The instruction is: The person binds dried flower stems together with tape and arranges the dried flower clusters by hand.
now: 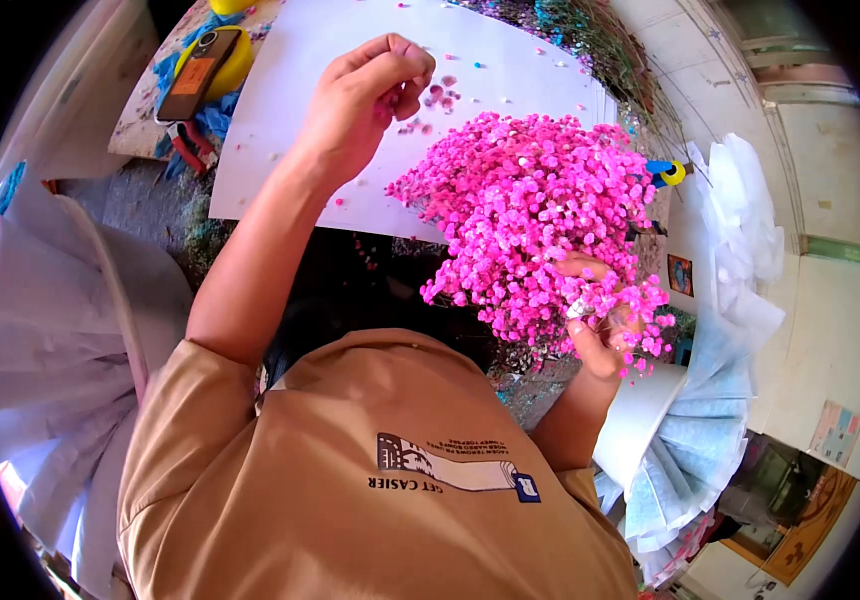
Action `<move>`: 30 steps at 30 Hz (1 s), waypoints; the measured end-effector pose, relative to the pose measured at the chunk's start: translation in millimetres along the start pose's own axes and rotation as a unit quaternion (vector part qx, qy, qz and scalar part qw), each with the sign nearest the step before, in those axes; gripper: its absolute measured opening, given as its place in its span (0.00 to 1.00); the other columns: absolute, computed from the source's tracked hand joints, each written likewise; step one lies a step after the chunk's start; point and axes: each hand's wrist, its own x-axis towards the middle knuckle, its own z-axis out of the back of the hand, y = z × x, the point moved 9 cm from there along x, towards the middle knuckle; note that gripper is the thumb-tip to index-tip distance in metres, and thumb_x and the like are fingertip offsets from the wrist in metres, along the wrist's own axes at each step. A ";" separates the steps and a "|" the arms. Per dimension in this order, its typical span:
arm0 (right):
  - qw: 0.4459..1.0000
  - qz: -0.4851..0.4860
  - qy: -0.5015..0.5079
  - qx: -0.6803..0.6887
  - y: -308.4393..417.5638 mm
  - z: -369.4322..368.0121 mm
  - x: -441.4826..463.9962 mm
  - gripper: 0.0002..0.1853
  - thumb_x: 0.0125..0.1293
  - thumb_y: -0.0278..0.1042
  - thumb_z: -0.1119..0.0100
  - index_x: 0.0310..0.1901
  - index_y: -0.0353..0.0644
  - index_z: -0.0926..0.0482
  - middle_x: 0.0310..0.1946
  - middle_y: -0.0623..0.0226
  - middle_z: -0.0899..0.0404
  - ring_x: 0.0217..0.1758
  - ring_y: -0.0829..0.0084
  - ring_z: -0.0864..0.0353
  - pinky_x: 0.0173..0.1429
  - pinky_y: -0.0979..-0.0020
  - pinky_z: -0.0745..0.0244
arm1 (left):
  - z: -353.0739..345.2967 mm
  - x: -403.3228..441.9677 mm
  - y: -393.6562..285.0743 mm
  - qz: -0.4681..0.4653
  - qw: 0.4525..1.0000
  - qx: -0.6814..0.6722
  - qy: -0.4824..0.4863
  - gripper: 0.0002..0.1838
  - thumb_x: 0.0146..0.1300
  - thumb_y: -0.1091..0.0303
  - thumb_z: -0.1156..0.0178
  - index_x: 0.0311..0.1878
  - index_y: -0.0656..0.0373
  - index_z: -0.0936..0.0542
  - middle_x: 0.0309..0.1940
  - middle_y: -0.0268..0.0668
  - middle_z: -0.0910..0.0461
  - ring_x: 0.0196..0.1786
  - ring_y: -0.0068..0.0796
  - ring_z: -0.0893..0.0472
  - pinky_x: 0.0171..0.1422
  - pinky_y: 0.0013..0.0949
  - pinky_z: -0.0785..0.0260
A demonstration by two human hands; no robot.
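A large bunch of bright pink baby's breath (pixel 540 200) is in my right hand (pixel 598 345), whose fingers close around it low on the right side. Blossoms cover much of that hand, and the stems are mostly hidden. My left hand (pixel 375 85) is raised over the white sheet (pixel 290 120), apart from the bunch, with its fingers curled in. A bit of pink, like small blossoms, shows inside its grip. Several darker pink blossoms (pixel 440 97) appear just beside the left hand; whether they lie on the sheet or are falling, I cannot tell.
A phone (pixel 200 75) leans on a yellow object at the upper left, near red-handled cutters (pixel 190 148). Dried stems (pixel 615 60) lie at the back right. Pleated white wrapping (pixel 60 370) stands at the left, and more (pixel 695 440) at the right.
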 end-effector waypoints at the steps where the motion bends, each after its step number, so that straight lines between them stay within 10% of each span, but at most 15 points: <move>1: 0.999 0.016 0.032 -0.015 4.6 -0.3 2.5 0.29 0.50 0.32 0.39 0.56 0.26 0.22 0.56 0.44 0.20 0.66 0.50 0.24 0.74 0.51 0.36 | 0.9 -10.9 1.0 0.021 0.999 -0.003 0.036 0.11 0.67 0.65 0.41 0.37 0.63 0.17 0.31 0.31 0.20 0.31 0.14 0.28 0.33 0.21 0.40; 6: 0.999 0.027 0.038 -0.008 0.0 2.5 -0.5 0.29 0.55 0.34 0.37 0.58 0.28 0.23 0.57 0.45 0.20 0.66 0.51 0.23 0.74 0.52 0.35 | -10.7 -73.9 16.3 0.100 0.914 0.272 0.284 0.16 0.62 0.73 0.45 0.50 0.68 0.19 0.40 0.39 0.14 0.45 0.28 0.18 0.52 0.34 0.25; 11: 0.999 0.033 0.021 0.005 -3.9 2.4 -3.5 0.30 0.54 0.35 0.37 0.59 0.28 0.24 0.56 0.45 0.19 0.66 0.50 0.23 0.73 0.51 0.35 | -19.7 -61.2 11.9 0.044 0.897 0.420 0.129 0.11 0.66 0.69 0.37 0.46 0.64 0.15 0.45 0.49 0.15 0.48 0.40 0.15 0.55 0.38 0.25; 18: 0.999 0.012 0.031 -0.022 1.0 -0.7 -1.0 0.32 0.49 0.34 0.38 0.58 0.29 0.24 0.56 0.41 0.20 0.66 0.46 0.26 0.74 0.45 0.39 | -34.7 -57.0 71.4 -0.074 0.861 0.460 0.203 0.07 0.63 0.69 0.37 0.40 0.64 0.17 0.38 0.48 0.20 0.44 0.52 0.19 0.52 0.48 0.27; 25: 0.999 0.030 0.023 -0.009 -0.5 0.3 -1.9 0.29 0.54 0.34 0.37 0.58 0.27 0.24 0.56 0.45 0.20 0.66 0.48 0.24 0.73 0.50 0.35 | 2.0 -54.6 68.5 0.081 0.955 0.280 0.049 0.07 0.66 0.74 0.41 0.44 0.66 0.17 0.35 0.44 0.15 0.41 0.39 0.15 0.49 0.38 0.25; 30: 0.999 0.036 0.022 -0.007 -4.4 1.2 -3.8 0.29 0.55 0.34 0.37 0.58 0.27 0.24 0.56 0.45 0.20 0.66 0.48 0.24 0.73 0.50 0.35 | -7.4 -62.2 65.3 0.066 0.896 0.426 0.109 0.10 0.68 0.72 0.39 0.49 0.65 0.14 0.40 0.44 0.14 0.42 0.34 0.15 0.51 0.38 0.24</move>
